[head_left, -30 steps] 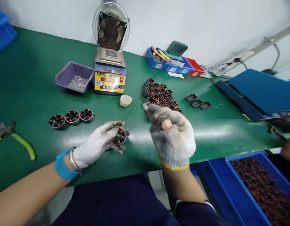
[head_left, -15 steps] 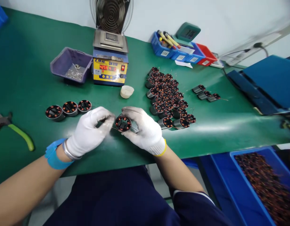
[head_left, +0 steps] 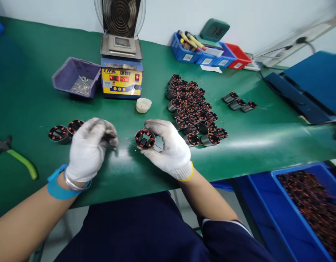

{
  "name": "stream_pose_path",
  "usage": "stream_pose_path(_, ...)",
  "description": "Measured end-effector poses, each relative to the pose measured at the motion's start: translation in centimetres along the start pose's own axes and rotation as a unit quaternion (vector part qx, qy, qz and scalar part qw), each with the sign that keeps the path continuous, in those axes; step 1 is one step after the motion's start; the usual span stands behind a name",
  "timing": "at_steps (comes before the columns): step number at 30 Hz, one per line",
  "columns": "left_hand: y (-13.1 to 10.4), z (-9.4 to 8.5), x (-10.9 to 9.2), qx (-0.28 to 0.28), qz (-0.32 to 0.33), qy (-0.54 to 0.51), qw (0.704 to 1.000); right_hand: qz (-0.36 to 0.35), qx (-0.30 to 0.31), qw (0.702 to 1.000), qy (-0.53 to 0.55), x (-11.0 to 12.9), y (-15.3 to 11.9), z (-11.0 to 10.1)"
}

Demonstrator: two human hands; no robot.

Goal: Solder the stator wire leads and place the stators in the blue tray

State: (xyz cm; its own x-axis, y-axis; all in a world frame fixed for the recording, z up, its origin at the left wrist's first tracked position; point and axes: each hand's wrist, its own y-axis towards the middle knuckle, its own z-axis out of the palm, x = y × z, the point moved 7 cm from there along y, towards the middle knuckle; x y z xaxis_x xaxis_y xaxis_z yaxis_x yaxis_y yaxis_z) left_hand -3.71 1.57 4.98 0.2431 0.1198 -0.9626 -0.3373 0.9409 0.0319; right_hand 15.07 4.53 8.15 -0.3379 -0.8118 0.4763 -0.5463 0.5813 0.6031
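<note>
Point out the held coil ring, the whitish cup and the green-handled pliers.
Held coil ring (head_left: 143,141): head view, its dark inner part.
Whitish cup (head_left: 143,107): head view, front wall.
Green-handled pliers (head_left: 19,157): head view, one handle.

The fingers of the gloved left hand (head_left: 91,147) are curled and blurred, so whether they hold anything cannot be told; the glove covers part of a wound stator (head_left: 75,126). The right hand (head_left: 169,150) hides the right side of the held stator (head_left: 142,142). The left edge cuts off a handle of the green-handled pliers (head_left: 3,145), the top edge the fan (head_left: 120,16), and the right and lower edges the blue crate (head_left: 297,216), whose heaped contents (head_left: 313,203) are too small to tell apart. The digits of the desk clock (head_left: 215,30) are blurred, and the bin labels (head_left: 188,57) too small to read.
</note>
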Motion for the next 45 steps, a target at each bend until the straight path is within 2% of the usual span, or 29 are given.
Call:
stream_pose_path(2,0.1,-0.7,-1.0,-0.031,0.076,0.008,0.997,-0.002,0.007,1.0,-0.004,0.1,0.0,0.2)
stream_pose_path(4,0.0,-0.2,-2.1,-0.002,0.147,0.129,0.981,-0.012,0.028,1.0,-0.009,0.4,0.1,0.5)
stream_pose_path(5,-0.2,0.5,-2.4,0.034,0.164,0.203,0.965,-0.017,0.035,0.999,-0.012,0.5,0.2,0.6)
stream_pose_path(7,-0.5,1.8,-2.3,0.121,0.162,0.318,0.926,-0.019,0.032,0.999,-0.019,0.5,0.3,0.4)
stream_pose_path(9,-0.7,2.3,-1.9,0.171,0.124,0.364,0.907,-0.02,0.011,0.999,-0.023,0.4,0.3,-0.1)
stream_pose_path(13,-0.6,2.1,-1.0,0.148,0.024,0.332,0.931,-0.025,-0.007,0.999,-0.034,0.3,0.3,-0.5)
stream_pose_path(16,-1.0,2.8,0.3,0.173,-0.061,0.259,0.948,-0.021,0.001,0.999,-0.042,0.3,0.2,-0.3)
stream_pose_path(17,-1.1,2.8,0.4,0.166,-0.08,0.222,0.958,-0.019,-0.001,0.999,-0.041,0.2,0.2,-0.4)
stream_pose_path(20,-1.2,1.9,-0.3,0.112,-0.084,0.099,0.985,-0.014,-0.021,0.998,-0.05,-0.1,0.4,-1.5)
stream_pose_path(22,-1.3,1.3,-0.8,0.102,-0.068,0.059,0.991,-0.012,-0.019,0.997,-0.072,-0.4,1.1,-2.5)
stream_pose_path(24,-1.4,1.2,-0.6,0.112,-0.067,0.084,0.988,0.007,0.006,0.994,-0.11,-1.2,2.6,-3.4)
stream_pose_path(26,-1.5,1.5,0.3,0.138,-0.069,0.157,0.975,0.059,0.043,0.982,-0.172,-2.9,4.8,-3.9)
stream_pose_path(28,-1.6,2.3,1.2,0.186,-0.046,0.241,0.951,0.125,0.101,0.954,-0.251,-5.3,7.2,-3.8)
stream_pose_path(30,-1.8,3.1,1.9,0.232,-0.012,0.313,0.921,0.156,0.177,0.917,-0.32,-7.5,9.5,-2.9)
stream_pose_path(33,-1.7,3.5,2.7,0.259,0.011,0.382,0.887,0.134,0.277,0.872,-0.38,-9.4,11.7,-0.9)
stream_pose_path(36,-1.6,3.6,3.0,0.271,0.012,0.403,0.874,0.099,0.338,0.84,-0.413,-10.1,12.2,0.4)
stream_pose_path(40,-1.8,3.7,3.2,0.295,0.021,0.423,0.856,0.052,0.38,0.819,-0.426,-10.2,11.8,1.4)
stream_pose_path(45,-2.0,3.8,3.4,0.308,0.031,0.433,0.846,0.036,0.397,0.81,-0.43,-10.5,11.9,2.0)
